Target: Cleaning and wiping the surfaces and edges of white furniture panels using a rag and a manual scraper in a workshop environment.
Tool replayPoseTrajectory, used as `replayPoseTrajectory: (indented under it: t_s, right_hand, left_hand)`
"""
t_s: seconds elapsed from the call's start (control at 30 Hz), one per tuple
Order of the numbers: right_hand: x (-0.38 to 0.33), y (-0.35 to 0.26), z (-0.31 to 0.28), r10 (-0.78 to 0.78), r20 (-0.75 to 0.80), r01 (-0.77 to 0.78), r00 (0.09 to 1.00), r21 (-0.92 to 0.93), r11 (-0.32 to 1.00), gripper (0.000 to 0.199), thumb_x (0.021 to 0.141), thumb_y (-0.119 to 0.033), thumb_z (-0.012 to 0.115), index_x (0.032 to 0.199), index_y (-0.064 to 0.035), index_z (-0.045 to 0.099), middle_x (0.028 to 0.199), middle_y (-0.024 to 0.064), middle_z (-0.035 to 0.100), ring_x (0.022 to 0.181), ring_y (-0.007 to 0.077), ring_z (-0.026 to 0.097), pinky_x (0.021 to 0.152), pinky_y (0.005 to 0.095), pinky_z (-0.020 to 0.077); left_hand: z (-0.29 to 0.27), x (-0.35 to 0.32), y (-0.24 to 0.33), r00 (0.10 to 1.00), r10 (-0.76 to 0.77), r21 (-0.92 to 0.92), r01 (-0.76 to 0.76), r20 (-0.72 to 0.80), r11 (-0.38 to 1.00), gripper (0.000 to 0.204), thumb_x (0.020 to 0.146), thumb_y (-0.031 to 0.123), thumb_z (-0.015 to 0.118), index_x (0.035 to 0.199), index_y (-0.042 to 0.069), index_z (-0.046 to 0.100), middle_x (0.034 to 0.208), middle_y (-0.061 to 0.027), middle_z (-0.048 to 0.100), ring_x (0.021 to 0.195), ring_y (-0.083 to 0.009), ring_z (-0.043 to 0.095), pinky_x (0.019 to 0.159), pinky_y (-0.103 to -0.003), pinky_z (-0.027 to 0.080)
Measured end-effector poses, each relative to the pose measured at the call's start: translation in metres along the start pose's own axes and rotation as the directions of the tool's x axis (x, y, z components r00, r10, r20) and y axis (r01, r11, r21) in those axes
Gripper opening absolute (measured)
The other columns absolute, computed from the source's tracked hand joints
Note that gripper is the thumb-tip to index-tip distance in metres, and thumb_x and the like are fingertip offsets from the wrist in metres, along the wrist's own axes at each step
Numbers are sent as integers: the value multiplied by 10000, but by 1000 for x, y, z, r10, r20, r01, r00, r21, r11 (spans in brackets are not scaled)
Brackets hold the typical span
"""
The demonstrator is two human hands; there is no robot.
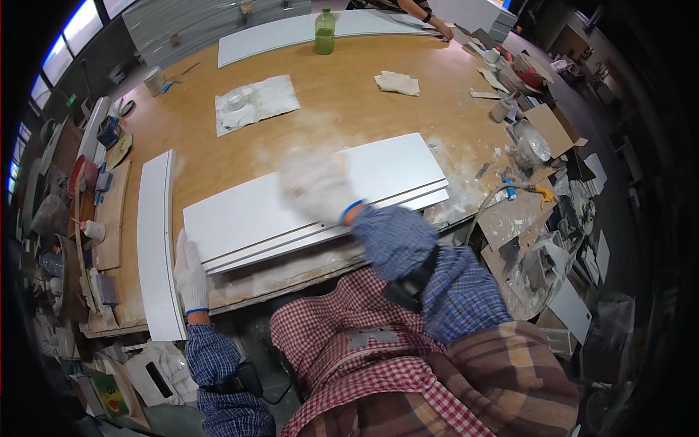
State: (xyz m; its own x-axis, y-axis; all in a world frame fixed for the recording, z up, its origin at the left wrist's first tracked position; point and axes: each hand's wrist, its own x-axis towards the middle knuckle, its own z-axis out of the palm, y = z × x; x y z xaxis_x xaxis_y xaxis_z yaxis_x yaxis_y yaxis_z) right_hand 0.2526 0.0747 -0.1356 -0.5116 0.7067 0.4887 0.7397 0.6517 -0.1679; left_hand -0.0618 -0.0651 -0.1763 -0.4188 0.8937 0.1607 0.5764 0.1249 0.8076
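Observation:
A stack of white boards lies at a slant along the near edge of the table, the top one with a groove along its near side. My left hand, in a white glove, rests against the stack's left end with its fingers stretched along that edge. Over the middle of the top board is my right hand, also gloved and smeared by motion. Its fingers do not show clearly, so whether it holds anything is hidden. Just left of my left hand lies another white panel, reaching past the table's near edge.
White powder dusts the wooden table. A paper sheet, a folded cloth and a green bottle lie or stand farther back. Another person's hand touches a far white panel. A yellow-ended hose and clutter line the right.

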Motion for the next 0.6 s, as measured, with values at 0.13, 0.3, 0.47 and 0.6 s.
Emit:
replayPoseTrajectory:
  t_s: [0.13,0.3,0.47,0.6]
  right_hand:
    - [-58,135,-58,396,21,-375,918,-278,884,262,912,-323,610,1002,-94,699,1054,160,698,1048,373,648,916,522,496]
    - [-115,129,-41,303,-283,-400,910,-403,823,437,930,-377,591,1227,-58,612,1268,166,604,1267,364,519,1082,560,356]
    - [-83,-17,-37,221,-119,-231,968,-79,970,524,862,-344,630,1266,-10,630,1350,209,604,1335,414,502,1208,591,284]
    - [-86,-27,-59,50,-141,-45,989,40,998,299,864,-256,609,1092,-74,676,1175,166,637,1169,356,577,1037,560,419]
  left_hand:
    - [-3,3,0,999,1,-32,0,35,1000,522,1148,283,452,1551,-46,495,1553,-198,564,1426,-292,535,1203,-357,391]
    - [-6,3,4,1000,-4,-35,5,20,999,523,1153,265,431,1548,-74,479,1572,-197,537,1456,-292,497,1232,-363,357]
    - [-9,4,-3,1000,9,-20,-9,18,1000,507,1155,249,413,1538,-73,492,1563,-201,545,1453,-298,501,1230,-364,358]
    - [-8,7,-14,999,22,27,-23,41,999,504,1155,248,412,1535,-72,496,1559,-202,548,1451,-297,503,1230,-364,359]
